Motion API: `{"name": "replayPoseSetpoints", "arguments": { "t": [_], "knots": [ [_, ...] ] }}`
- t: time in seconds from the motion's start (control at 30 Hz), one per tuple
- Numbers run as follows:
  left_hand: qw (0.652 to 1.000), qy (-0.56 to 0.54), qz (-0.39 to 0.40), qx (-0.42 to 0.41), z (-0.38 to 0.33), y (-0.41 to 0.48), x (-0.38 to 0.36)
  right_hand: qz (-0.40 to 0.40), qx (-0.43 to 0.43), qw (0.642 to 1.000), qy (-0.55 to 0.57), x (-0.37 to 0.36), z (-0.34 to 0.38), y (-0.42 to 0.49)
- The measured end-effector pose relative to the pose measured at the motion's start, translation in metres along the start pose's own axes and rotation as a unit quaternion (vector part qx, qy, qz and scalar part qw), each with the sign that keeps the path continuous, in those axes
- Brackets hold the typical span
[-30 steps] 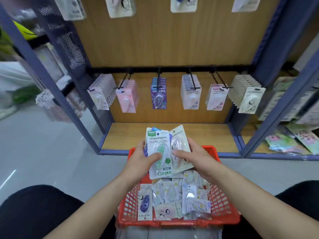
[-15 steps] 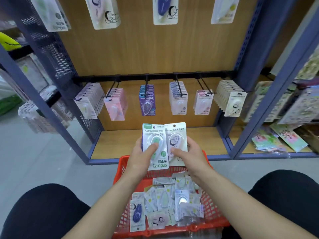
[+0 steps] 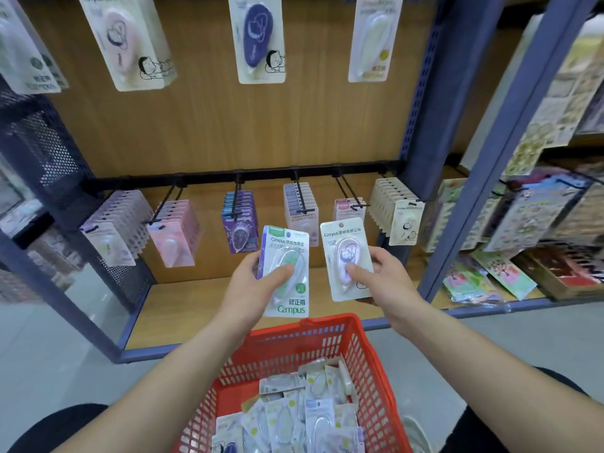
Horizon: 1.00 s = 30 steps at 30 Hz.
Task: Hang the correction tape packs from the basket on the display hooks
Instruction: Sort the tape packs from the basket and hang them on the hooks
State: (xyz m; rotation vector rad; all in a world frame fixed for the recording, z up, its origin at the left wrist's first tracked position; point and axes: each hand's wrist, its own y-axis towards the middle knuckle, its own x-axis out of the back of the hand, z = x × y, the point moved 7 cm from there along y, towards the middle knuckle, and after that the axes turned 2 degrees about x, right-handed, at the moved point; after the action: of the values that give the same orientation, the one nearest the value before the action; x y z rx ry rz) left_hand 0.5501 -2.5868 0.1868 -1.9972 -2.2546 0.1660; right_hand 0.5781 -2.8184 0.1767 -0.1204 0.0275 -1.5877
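Grey floor (image 3: 42, 348) lies under a red basket (image 3: 313, 325), whose near end is cut off by the bottom edge. Dark-clothed knees flank it, mostly out of view. Loose correction tape packs (image 3: 294, 410) are heaped inside the basket, overlapping so that a count is not possible.

Above the basket's far rim, the left hand (image 3: 248, 286) grips a green pack (image 3: 289, 304), thumb pressed across its front and fingers hidden behind. A blue edge (image 3: 260, 263) peeks from behind it; how many packs sit in that stack cannot be told. The right hand (image 3: 385, 279) pinches a cream pack (image 3: 343, 243), thumb on its blister, held upright just beside the green one, the two apart.

Beyond the hands lies a wooden shelf board (image 3: 183, 308). Over it a black rail (image 3: 248, 178) carries display hooks (image 3: 351, 194) with rows of hung packs: pink (image 3: 175, 230), purple (image 3: 238, 223), cream (image 3: 397, 214). The row behind the held packs is partly covered. Higher on the wood back panel (image 3: 228, 125), an upper row of packs (image 3: 256, 37) is cropped at the top. Black mesh (image 3: 49, 152) closes the left side; a blue upright (image 3: 510, 152) stands right, with blurred sticker sheets (image 3: 539, 207) past it.
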Motion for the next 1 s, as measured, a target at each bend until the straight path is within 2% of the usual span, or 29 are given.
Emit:
{"name": "replayPoseSetpoints", "arguments": {
  "t": [0.1,0.27,0.5,1.0],
  "knots": [
    [1.0,-0.007,0.002,-0.002,-0.002,0.014,-0.005,0.023,0.011,1.0,0.01,0.01,0.009,0.005],
    [0.998,-0.048,0.005,-0.037,-0.026,0.022,-0.017,-0.016,0.043,0.995,0.088,0.004,0.024,0.009],
    [0.987,-0.121,0.003,-0.105,-0.074,0.004,0.005,-0.014,0.1,0.988,0.118,-0.025,0.062,-0.004],
    [0.973,-0.14,-0.111,-0.144,-0.107,-0.029,0.142,0.079,0.129,0.985,0.087,-0.178,0.118,-0.01]
  ]
}}
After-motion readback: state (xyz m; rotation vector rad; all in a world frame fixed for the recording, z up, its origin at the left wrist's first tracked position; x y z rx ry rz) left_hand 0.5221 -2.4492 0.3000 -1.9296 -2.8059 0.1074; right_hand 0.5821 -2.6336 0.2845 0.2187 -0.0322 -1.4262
